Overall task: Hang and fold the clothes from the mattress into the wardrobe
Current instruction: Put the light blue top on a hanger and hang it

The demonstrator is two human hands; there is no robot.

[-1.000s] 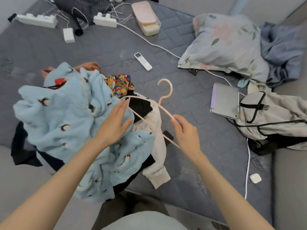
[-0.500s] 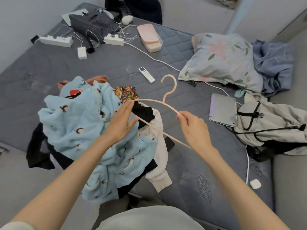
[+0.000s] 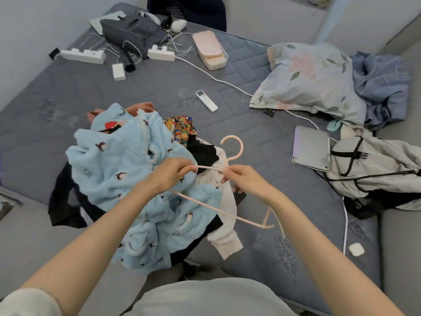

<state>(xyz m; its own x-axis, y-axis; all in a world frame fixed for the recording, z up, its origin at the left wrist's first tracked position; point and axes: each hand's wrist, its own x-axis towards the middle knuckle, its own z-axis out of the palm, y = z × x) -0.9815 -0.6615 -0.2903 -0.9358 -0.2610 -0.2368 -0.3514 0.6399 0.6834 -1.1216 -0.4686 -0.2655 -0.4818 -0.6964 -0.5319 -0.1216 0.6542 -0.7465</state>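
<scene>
A pale pink plastic hanger is held above the clothes pile on the grey mattress. My left hand grips its left shoulder arm, fingers curled round the thin bar. My right hand pinches the hanger at the neck just below the hook. A fluffy light blue garment with small bird prints lies under my left hand. Beneath it are a black garment, a white sleeve, a colourful patterned piece and an orange piece.
On the mattress lie a white remote, a floral pillow, a blue cloth, a laptop, a grey backpack, power strips, cables, a pink-lidded box and a small white case.
My left hand went from flat fingers on the hanger to a closed grip on its arm. My right hand slid up to the neck. The hanger turned, its far end now swinging toward me.
</scene>
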